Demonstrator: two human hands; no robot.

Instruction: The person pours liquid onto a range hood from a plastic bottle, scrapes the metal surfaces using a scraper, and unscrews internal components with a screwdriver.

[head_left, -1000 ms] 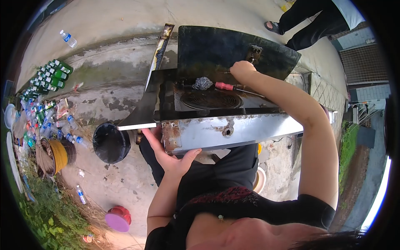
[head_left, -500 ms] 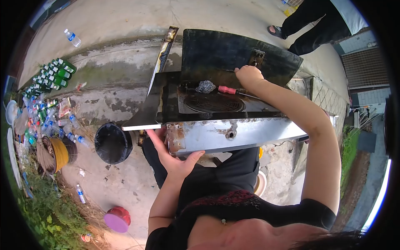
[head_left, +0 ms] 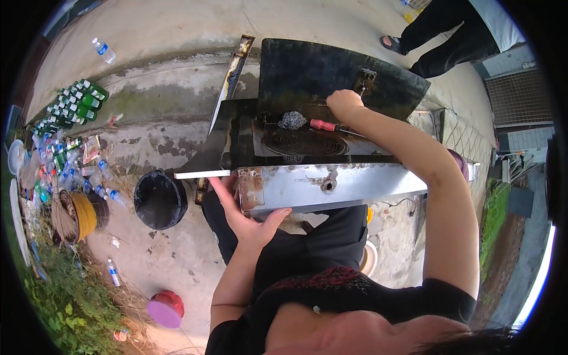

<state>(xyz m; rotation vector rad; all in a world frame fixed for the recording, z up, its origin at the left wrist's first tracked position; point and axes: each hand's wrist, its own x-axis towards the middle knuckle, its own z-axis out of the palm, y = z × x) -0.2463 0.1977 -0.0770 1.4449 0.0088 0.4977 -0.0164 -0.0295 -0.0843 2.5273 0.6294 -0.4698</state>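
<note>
A greasy metal appliance casing [head_left: 284,188], which looks like a range hood, rests across my lap. Its silver side faces me, and a round slotted grille [head_left: 305,144] shows inside. My left hand [head_left: 251,225] grips the rusty near-left corner from below, thumb and fingers apart. My right hand [head_left: 345,105] is a fist in front of the upright dark panel [head_left: 313,71], just below a small bracket [head_left: 367,80]. What it holds, if anything, is hidden. A steel-wool ball [head_left: 292,120] and a red-handled screwdriver [head_left: 323,125] lie on the casing left of that fist.
To the left stand a black-lined bin [head_left: 160,201], green bottles [head_left: 77,103] and a heap of plastic bottles [head_left: 74,171]. A pink stool [head_left: 166,310] sits at lower left. A long dirty metal strip [head_left: 235,71] leans behind the casing. Someone's legs [head_left: 455,38] are at upper right.
My right fist has moved slightly left and its elbow has come in a little. A purple item now shows beside my right forearm. My left hand keeps its place on the corner.
</note>
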